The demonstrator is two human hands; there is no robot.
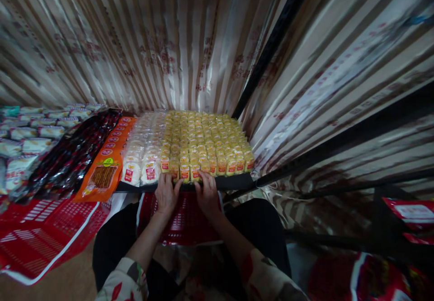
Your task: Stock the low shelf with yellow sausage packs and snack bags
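Observation:
Small yellow packaged cakes (203,143) with red labels stand in tight rows on a dark shelf (233,182). My left hand (167,195) rests at the shelf's front edge, its fingers against the front packs and its thumb apart, pointing inward. A little to the right, my right hand (207,193) touches the same front row, fingers extended upward and thumb toward the left. A few front packs show between the two hands. Neither hand visibly lifts a pack. Left of the yellow rows stand white packaged cakes (151,170), also with red labels.
An orange snack bag (105,170), dark red-and-black packets (68,156) and white wrapped packs (37,145) lie to the left. One red basket (44,237) is at lower left, another (183,219) below my hands. Black posts (264,61) and striped sheeting (190,43) stand behind.

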